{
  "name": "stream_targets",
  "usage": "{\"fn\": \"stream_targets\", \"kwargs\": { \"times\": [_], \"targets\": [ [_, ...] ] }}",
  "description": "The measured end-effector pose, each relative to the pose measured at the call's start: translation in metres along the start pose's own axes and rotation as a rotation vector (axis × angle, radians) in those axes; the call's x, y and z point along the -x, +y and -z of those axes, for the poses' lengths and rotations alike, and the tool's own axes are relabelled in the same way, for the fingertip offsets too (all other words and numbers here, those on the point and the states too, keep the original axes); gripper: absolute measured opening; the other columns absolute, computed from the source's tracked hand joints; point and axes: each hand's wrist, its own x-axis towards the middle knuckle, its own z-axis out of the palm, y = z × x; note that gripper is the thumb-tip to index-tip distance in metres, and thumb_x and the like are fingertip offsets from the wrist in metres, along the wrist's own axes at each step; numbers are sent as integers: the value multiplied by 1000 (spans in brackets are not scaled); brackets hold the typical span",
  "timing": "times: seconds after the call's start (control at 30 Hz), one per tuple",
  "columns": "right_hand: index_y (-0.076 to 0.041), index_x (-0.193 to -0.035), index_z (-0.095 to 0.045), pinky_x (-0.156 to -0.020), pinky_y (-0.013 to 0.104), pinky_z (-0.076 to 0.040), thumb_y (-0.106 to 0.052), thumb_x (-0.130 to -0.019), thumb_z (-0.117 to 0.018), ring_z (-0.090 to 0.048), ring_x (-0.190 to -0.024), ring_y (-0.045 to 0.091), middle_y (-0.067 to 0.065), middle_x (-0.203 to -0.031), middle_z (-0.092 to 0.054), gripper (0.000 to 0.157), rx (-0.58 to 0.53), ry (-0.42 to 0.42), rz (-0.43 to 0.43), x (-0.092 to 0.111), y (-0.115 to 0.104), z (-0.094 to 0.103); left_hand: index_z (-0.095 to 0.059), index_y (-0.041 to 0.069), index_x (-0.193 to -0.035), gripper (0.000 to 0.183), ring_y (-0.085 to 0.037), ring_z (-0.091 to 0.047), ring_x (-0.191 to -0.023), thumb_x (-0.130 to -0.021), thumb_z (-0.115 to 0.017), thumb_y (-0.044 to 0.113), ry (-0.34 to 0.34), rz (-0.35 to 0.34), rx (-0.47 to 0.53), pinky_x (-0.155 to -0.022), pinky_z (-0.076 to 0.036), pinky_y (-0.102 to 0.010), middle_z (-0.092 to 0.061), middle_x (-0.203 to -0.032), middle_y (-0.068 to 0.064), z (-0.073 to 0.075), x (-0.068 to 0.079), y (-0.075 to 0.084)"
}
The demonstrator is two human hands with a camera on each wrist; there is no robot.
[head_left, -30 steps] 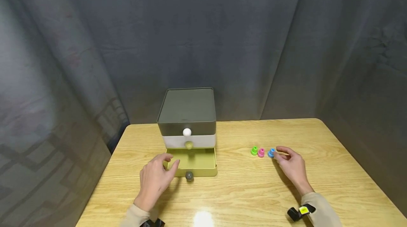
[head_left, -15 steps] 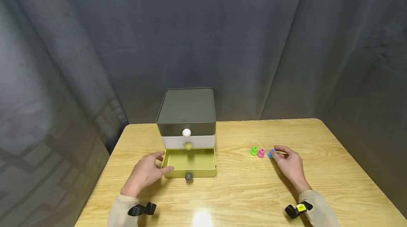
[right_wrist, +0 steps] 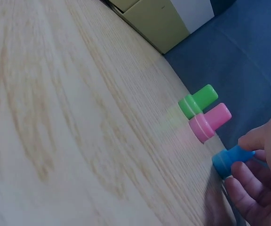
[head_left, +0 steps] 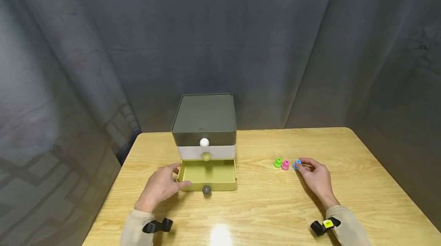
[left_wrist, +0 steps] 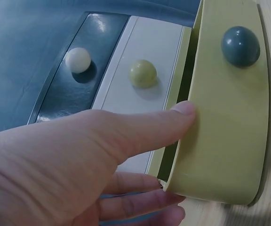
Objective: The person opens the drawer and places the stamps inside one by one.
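The olive-green bottom drawer (head_left: 215, 187) of a small desktop drawer unit (head_left: 206, 113) is pulled out, with a bare floor inside. At its left front corner my left hand (head_left: 161, 186) holds it. In the left wrist view the thumb (left_wrist: 185, 109) lies on the front panel's upper edge, and the other fingers are at the side. My right hand (head_left: 316, 179) pinches the narrow top of a small blue stepped plastic cap (right_wrist: 224, 162) between thumb and fingers, its wide base down at the tabletop. Left of it stand matching pink (head_left: 285, 165) and green (head_left: 277, 163) caps, close together.
Above the open drawer are a white drawer (head_left: 220, 152) with a green knob and a dark grey one (head_left: 222, 137) with a white knob, both closed. The wooden table (head_left: 262, 207) ends at a grey curtain (head_left: 213, 46) behind.
My left hand has come down from above the drawer's left side onto its front corner. My right fingers have closed in on the blue cap, which stays in about the same place.
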Motion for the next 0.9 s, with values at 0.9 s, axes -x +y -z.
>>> {"fn": "stream_targets", "kwargs": {
  "times": [0.9],
  "targets": [
    [-1,-122,-78,-63,13,-50,-24,-98,-78,-58,-75,-14,22,-110,-79,34,-18,47,67,1,-18,14,-53,2,-154,87,-33,-74,-105,-89,-83,51,-44,13,4,-89,-56,-56,-77,-120,-14,1,5,1]
  ]
}}
